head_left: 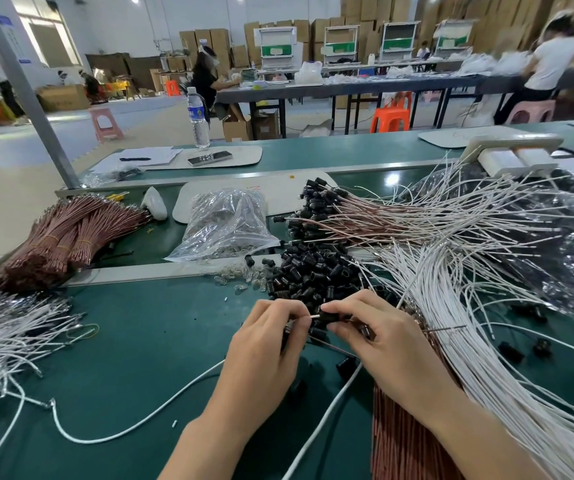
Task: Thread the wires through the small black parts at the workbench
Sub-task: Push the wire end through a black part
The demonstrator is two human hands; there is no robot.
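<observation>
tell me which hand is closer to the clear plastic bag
Left. The left hand, pinching a white wire, is on the near side of the clear plastic bag, slightly right; the right hand, pinching a small black part, is farther right.

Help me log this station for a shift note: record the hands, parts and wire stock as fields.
left hand: pinches white wire
right hand: pinches small black part
stage: wire tip at the part's end
loose black parts: heap just beyond the hands
white wires: fanned out at right
brown wire bundles: far left
clear bag: behind the heap
</observation>
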